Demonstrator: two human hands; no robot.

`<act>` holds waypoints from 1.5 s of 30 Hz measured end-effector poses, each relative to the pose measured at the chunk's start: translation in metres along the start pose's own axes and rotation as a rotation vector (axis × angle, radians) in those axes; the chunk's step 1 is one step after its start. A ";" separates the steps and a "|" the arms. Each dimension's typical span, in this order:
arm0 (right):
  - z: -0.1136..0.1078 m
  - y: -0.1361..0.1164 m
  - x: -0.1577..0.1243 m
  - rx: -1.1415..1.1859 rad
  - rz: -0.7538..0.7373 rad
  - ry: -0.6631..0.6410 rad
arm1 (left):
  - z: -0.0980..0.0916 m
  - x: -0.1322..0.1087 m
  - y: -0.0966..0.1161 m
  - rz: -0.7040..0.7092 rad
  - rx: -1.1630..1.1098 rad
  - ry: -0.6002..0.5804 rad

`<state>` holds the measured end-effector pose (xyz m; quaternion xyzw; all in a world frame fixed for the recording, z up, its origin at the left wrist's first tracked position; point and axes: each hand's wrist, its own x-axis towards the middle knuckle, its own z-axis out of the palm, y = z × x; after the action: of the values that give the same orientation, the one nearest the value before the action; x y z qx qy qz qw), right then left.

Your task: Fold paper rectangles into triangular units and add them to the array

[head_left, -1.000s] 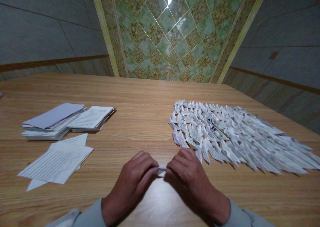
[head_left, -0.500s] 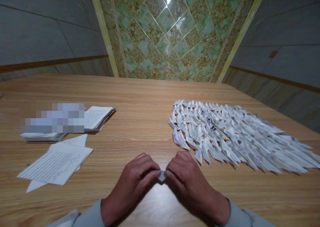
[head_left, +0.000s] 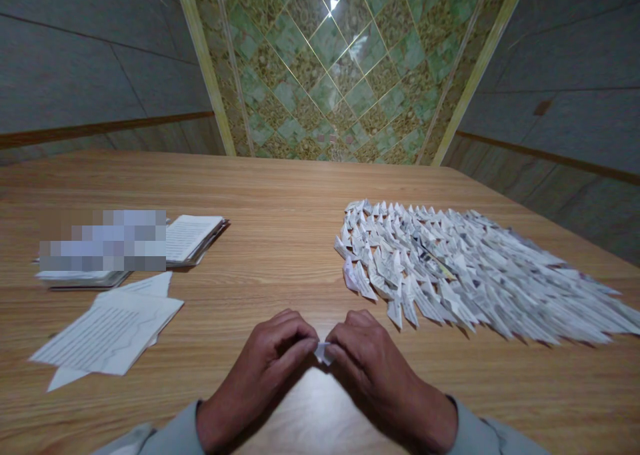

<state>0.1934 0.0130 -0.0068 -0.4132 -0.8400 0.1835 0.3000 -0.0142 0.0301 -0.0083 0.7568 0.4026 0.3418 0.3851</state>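
Between my two hands, low in the middle of the head view, is a small folded piece of paper [head_left: 323,353]. My left hand [head_left: 273,358] pinches its left side between thumb and fingers, and my right hand [head_left: 367,355] pinches its right side. Most of the paper is hidden behind the fingers; only a pale pointed bit shows. To the right of my hands stand many folded paper boats [head_left: 440,268] in close rows. Loose printed sheets [head_left: 113,328] lie overlapping to the left.
Behind the loose sheets sits a stack of printed paper [head_left: 195,238], next to another pile [head_left: 83,279] partly covered by a blurred patch. Everything rests on a wooden table [head_left: 270,195]. Beyond its far edge is a green-and-brown tiled surface [head_left: 325,95].
The folded paper has tilted slightly and shows a different face between the fingertips. Both hands keep their pinch in nearly the same place. The whole view has shifted a little.
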 end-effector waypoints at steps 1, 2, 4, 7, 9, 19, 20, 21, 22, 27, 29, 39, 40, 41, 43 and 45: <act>0.001 0.000 0.000 0.031 0.016 0.018 | 0.000 0.000 0.001 -0.040 -0.035 0.004; 0.001 0.001 0.000 0.065 0.026 0.030 | -0.001 0.000 0.001 -0.072 -0.068 0.006; 0.002 0.003 0.000 0.137 0.040 0.020 | -0.002 0.000 0.001 -0.103 -0.118 0.003; 0.000 0.005 -0.001 0.208 0.053 -0.038 | -0.006 0.001 0.001 -0.135 -0.170 0.003; -0.002 0.006 -0.001 0.210 0.069 -0.049 | -0.008 0.002 0.002 -0.174 -0.209 0.016; -0.001 0.004 0.000 0.167 0.120 0.079 | -0.003 0.004 0.003 -0.291 -0.407 0.048; -0.001 0.003 0.001 0.207 0.146 0.097 | -0.003 0.004 0.003 -0.306 -0.430 0.037; -0.001 0.001 0.001 0.253 0.170 0.111 | -0.002 0.004 0.003 -0.313 -0.443 0.025; -0.001 0.000 0.001 0.301 0.193 0.116 | -0.002 0.004 0.002 -0.312 -0.445 0.019; -0.002 -0.004 0.002 0.424 0.205 0.046 | -0.002 0.000 0.000 -0.253 -0.410 0.044; -0.003 -0.004 0.003 0.392 0.166 0.042 | -0.001 -0.002 0.000 -0.237 -0.371 0.037; -0.002 -0.007 0.004 0.448 0.324 0.116 | 0.004 -0.004 0.003 -0.136 -0.114 0.115; -0.002 -0.007 0.004 0.468 0.352 0.140 | 0.005 -0.005 0.002 -0.109 -0.066 0.152; -0.001 -0.006 0.005 0.490 0.378 0.160 | 0.005 -0.006 0.002 -0.073 -0.007 0.170; 0.000 -0.006 0.005 0.523 0.406 0.179 | 0.007 -0.008 0.003 0.004 0.089 0.146; 0.001 -0.006 0.005 0.523 0.400 0.176 | 0.009 -0.009 0.005 0.038 0.103 0.095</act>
<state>0.1865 0.0129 -0.0026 -0.4932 -0.6377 0.4115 0.4251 -0.0090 0.0173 -0.0097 0.7660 0.4229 0.3637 0.3196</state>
